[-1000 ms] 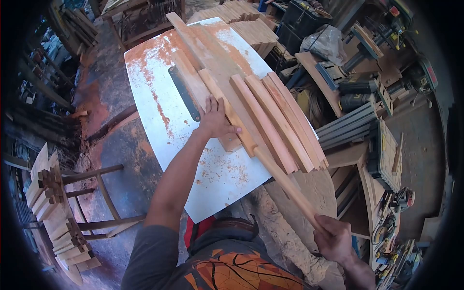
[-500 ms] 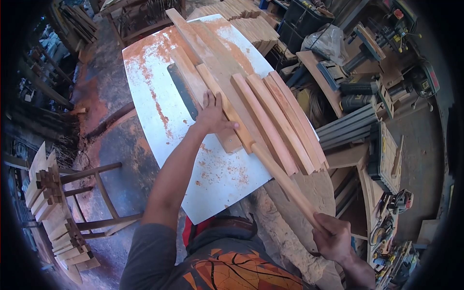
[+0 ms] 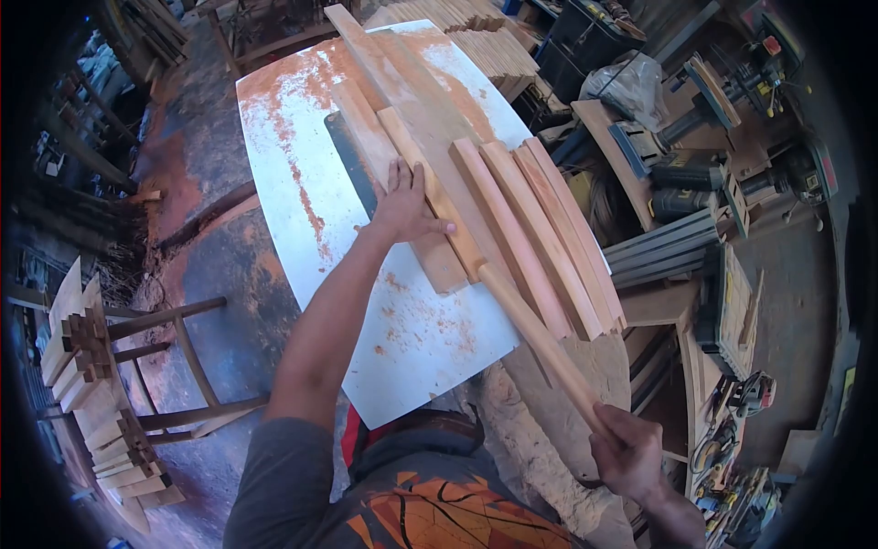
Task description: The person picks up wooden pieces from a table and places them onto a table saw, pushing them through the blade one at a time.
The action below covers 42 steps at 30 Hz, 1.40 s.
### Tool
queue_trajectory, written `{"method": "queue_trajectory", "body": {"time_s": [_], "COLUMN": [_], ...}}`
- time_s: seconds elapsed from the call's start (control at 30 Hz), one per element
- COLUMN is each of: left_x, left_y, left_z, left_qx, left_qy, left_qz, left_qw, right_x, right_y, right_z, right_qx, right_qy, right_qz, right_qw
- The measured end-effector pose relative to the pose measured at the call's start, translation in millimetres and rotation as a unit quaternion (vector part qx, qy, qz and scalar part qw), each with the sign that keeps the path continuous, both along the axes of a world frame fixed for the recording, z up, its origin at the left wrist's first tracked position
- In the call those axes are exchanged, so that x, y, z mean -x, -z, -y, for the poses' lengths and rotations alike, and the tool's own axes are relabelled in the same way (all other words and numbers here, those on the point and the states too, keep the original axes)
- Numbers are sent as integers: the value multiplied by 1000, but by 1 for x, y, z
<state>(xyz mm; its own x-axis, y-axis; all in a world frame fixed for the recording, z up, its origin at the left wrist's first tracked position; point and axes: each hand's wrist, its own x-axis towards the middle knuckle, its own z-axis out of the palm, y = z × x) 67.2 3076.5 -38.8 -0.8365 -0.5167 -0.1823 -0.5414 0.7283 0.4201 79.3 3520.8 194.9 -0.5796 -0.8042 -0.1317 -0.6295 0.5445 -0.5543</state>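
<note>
My left hand (image 3: 402,206) lies with fingers spread across two lengths of wood on the white sheet-topped table (image 3: 302,197). Its fingers rest on a pale straight board (image 3: 366,128), and the thumb reaches over a long wooden stick (image 3: 540,339) alongside. This stick is broad at the far end and steps down to a narrow shaft near the middle. At the near end, my right hand (image 3: 631,453) is wrapped around that shaft. A dark flat plate (image 3: 347,160) shows beside the pale board, partly covered by it.
Several reddish-brown wood strips (image 3: 540,238) lie to the right of the stick. A longer board (image 3: 366,59) extends toward the far edge. Sawdust (image 3: 311,220) streaks the sheet. Stacked cut pieces (image 3: 494,55) stand behind, a wooden frame (image 3: 192,357) at left, drills (image 3: 686,174) at right.
The whole view has shifted slightly. Both hands keep their places on the wood, and the strips lie as before.
</note>
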Motion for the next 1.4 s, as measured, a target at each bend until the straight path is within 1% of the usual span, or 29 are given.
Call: {"method": "queue_trajectory", "body": {"time_s": [0.07, 0.13, 0.33, 0.87, 1.17, 1.4], "left_x": [1, 2, 2, 7, 13, 18], "left_y": [-2, -5, -4, -3, 2, 8], "left_z": [2, 4, 12, 37, 54, 71], "left_qx": [4, 11, -11, -3, 2, 9], "left_qy": [-1, -2, 0, -9, -14, -16], "left_qz": [3, 17, -2, 5, -1, -12], "left_qw": [1000, 1000, 1000, 1000, 1000, 1000], "right_x": [1, 0, 1, 10, 14, 18], "right_y": [0, -2, 3, 6, 8, 13], "right_z": [3, 7, 10, 31, 45, 56], "right_qx": [3, -14, -1, 0, -4, 17], "right_qy": [-13, 10, 18, -4, 9, -15], "right_qz": [-14, 9, 9, 0, 21, -8], "right_qw": [1000, 1000, 1000, 1000, 1000, 1000]}}
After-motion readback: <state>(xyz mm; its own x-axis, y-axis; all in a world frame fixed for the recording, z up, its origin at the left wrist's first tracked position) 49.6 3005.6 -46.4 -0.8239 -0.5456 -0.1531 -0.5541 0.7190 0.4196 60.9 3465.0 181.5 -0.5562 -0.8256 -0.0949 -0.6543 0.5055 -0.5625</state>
